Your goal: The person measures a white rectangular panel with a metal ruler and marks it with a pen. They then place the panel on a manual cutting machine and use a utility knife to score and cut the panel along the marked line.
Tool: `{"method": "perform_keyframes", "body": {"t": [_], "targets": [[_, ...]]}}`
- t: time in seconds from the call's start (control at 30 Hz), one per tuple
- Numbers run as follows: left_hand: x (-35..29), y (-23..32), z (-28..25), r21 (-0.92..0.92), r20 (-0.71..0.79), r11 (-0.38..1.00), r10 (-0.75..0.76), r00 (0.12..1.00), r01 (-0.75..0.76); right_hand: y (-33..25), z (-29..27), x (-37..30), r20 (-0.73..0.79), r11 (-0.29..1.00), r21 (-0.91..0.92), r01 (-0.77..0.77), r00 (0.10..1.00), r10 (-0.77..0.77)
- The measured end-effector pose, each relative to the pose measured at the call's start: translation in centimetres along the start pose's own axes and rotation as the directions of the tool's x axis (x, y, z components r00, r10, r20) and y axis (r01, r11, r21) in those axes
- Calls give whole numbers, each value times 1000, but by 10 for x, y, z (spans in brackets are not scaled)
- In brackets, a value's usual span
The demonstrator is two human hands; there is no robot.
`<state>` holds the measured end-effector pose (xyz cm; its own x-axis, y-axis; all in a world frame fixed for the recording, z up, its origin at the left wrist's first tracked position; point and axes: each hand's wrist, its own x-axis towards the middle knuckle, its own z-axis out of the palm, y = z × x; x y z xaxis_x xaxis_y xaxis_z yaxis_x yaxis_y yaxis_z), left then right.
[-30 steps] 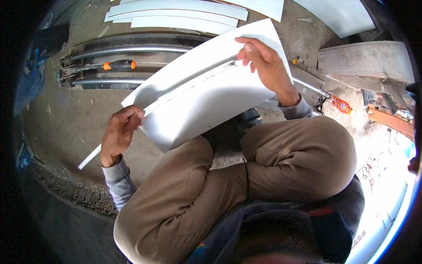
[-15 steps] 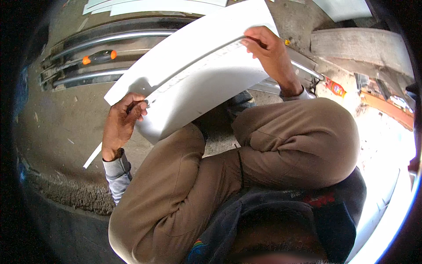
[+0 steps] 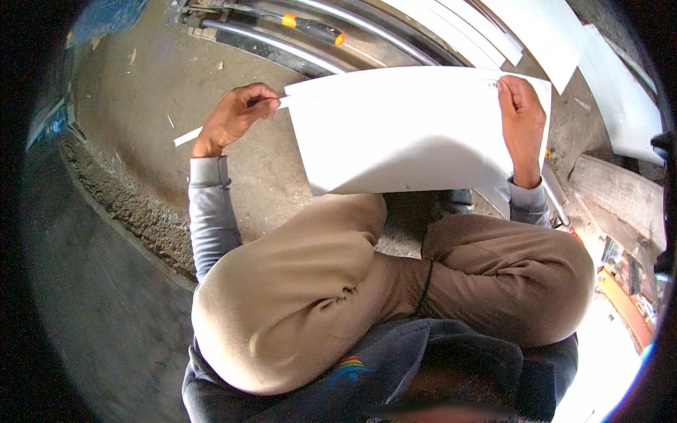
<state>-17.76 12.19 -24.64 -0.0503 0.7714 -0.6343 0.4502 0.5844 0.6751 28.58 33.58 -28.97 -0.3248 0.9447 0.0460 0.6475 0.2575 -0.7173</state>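
Observation:
A broad white sheet (image 3: 395, 134) lies across in front of me, its near edge just beyond my knees. My left hand (image 3: 236, 116) is left of the sheet, thumb and fingertips pinching a thin white strip (image 3: 284, 103). A white end piece (image 3: 187, 136) shows beyond my left wrist and seems to be part of the same strip. At the sheet's far right corner, my right hand (image 3: 520, 113) is closed in a pinch, seemingly on the strip's other end. Between my hands the strip blends into the white sheet.
Beyond the sheet lies a tool with metal rails (image 3: 271, 46), and a black-and-orange screwdriver (image 3: 314, 29) rests on it. More white sheets (image 3: 539, 42) lie at the far right. A grey block (image 3: 620, 197) stands at right. My bent knees (image 3: 303, 282) are close in front.
The view has turned. The strip has shifted from across the sheet's middle to close along its far edge. My left hand has moved off the sheet to its left.

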Motion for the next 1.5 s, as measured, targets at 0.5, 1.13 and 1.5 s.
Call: {"method": "perform_keyframes", "body": {"t": [0.5, 1.13, 1.5], "targets": [[26, -30, -2, -271, 160, 962, -2, 987, 46, -7, 4, 1, 26, 994, -108, -18, 999, 21], [35, -32, -15, -211, 204, 977, 18, 979, 26, -12, 4, -2, 60, 991, -129, -22, 998, 30], [29, -16, -8, -90, 127, 996, 36, 991, -24, 9, 3, -13, 6, 999, -17, 48, 999, -48]]}}
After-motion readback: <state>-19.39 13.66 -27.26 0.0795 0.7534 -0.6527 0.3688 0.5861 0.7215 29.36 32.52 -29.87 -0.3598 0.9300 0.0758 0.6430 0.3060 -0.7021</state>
